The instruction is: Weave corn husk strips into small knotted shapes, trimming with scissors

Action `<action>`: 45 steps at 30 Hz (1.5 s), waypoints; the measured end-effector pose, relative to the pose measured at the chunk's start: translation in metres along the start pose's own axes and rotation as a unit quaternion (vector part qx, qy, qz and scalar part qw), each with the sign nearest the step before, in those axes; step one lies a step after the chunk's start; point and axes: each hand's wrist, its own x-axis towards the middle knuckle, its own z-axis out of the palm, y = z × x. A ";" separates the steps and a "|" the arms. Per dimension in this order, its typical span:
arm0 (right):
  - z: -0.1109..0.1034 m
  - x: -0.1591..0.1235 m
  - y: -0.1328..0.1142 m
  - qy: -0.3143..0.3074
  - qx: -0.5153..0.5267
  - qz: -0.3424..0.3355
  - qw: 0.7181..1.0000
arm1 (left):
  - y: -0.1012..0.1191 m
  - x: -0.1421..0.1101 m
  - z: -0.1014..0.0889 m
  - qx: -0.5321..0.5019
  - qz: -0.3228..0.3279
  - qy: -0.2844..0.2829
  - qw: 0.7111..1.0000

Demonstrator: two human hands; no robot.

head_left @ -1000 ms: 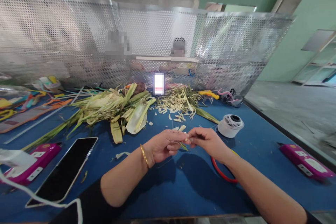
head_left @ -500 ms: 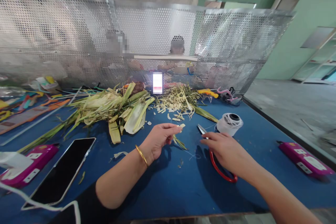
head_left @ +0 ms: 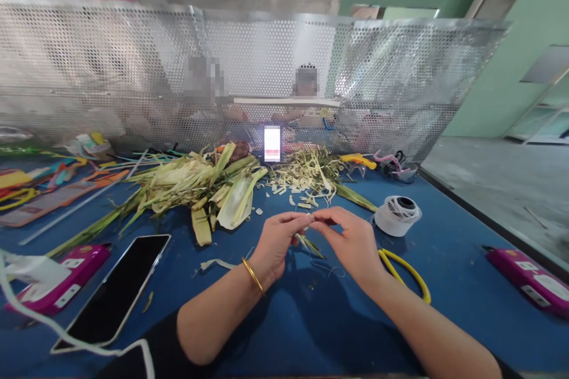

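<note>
While L hand (head_left: 276,246) & R hand (head_left: 351,243) pinch tip-to-tip, contents unclear, green strip (head_left: 313,247) nearer L slants twd bench's (head_left: 457,260) near-R corner.

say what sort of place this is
Probably a craft workshop: a heap of plant scraps and a spool of white thread lie on a blue table, with a perforated metal screen behind.

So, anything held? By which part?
Left hand and right hand meet in a pinch; anything between them is too hidden to make out, so thing and part can't be told.
</note>
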 end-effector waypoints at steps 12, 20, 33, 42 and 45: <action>0.010 -0.005 0.013 0.032 0.039 0.030 0.998 | -0.005 0.003 0.000 0.013 0.006 0.014 1.000; 0.005 -0.002 0.020 0.031 -0.003 0.000 1.000 | -0.001 0.006 -0.002 0.133 0.036 -0.001 0.990; 0.007 0.004 0.036 -0.129 0.260 0.306 0.907 | -0.003 0.039 -0.036 0.466 0.002 -0.158 0.870; 0.013 0.005 0.035 -0.073 0.213 0.248 0.942 | -0.017 0.031 -0.019 0.342 -0.029 -0.120 0.932; 0.010 0.008 0.035 -0.042 0.263 0.225 0.937 | -0.011 0.024 -0.013 0.209 -0.082 -0.085 0.971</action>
